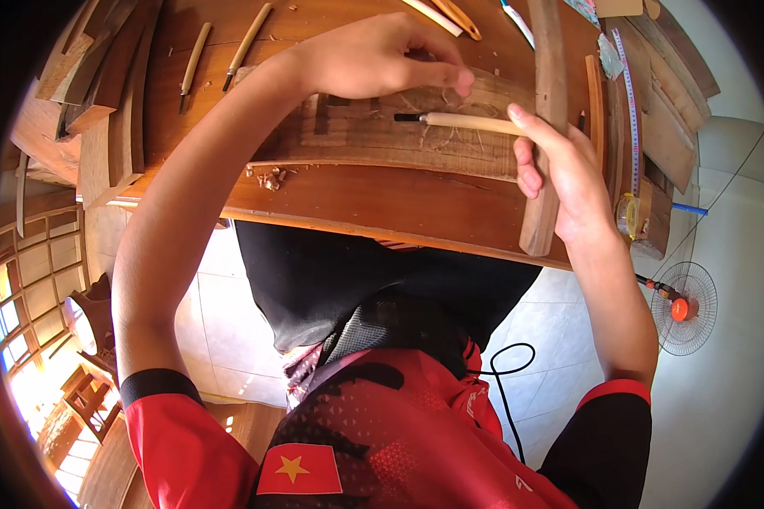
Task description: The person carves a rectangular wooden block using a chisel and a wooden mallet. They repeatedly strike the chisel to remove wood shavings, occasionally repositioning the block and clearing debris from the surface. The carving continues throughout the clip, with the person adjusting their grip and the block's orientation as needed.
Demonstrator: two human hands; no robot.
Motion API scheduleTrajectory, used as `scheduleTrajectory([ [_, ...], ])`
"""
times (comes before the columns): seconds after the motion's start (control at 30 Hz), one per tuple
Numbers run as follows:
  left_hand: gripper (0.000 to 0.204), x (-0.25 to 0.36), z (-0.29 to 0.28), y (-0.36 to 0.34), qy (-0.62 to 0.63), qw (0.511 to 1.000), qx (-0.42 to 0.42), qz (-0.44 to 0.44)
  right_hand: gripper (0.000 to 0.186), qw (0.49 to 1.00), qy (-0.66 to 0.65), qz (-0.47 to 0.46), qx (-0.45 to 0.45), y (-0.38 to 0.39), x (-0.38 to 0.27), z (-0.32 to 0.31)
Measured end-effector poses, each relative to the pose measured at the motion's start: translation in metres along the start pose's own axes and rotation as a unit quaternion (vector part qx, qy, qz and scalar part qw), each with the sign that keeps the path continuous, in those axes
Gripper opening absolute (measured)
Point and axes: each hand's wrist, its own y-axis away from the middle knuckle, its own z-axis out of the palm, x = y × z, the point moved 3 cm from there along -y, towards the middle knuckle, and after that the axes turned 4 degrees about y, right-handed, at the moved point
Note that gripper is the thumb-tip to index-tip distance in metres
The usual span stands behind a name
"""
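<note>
My right hand [569, 165] is wrapped round a long wooden bar [543, 216] at the right of the table. Its thumb also pins the light wooden handle of a carving chisel [463, 122], whose dark blade points left over a brown wooden board [382, 151]. Dark recessed patches and pencil-like curved lines mark the board. Above its far edge hovers my left hand [378, 59], with the fingers bent and the thumb and fingertip brought together. Whatever may be between those tips is too small to make out.
Two more chisels [197, 64] [248, 44] lie at the far left. Shavings [272, 178] sit by the table's front edge. Planks [110, 85] are stacked at left, others [666, 93] at right, with a measuring tape [628, 110]. A fan [686, 308] stands beyond the right side.
</note>
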Motion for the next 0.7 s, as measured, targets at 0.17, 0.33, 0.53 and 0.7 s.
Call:
scheduleTrajectory([
  [0.17,0.035,0.003,-0.004,0.003,0.052,0.998,0.026,-0.034,0.029,0.999,0.012,-0.021,0.029,0.003,0.000,-0.008],
  [0.33,0.038,-0.005,0.000,0.003,0.029,0.997,0.056,0.042,0.030,0.999,0.003,-0.016,0.044,0.004,0.004,-0.017],
  [0.53,0.034,0.009,-0.011,0.007,0.069,0.995,0.050,0.045,0.029,0.998,0.018,-0.030,0.052,0.007,0.000,-0.009],
  [0.7,0.039,-0.003,-0.010,0.003,0.121,0.989,0.089,0.018,0.028,0.998,0.027,-0.037,0.052,0.007,-0.003,-0.004],
])
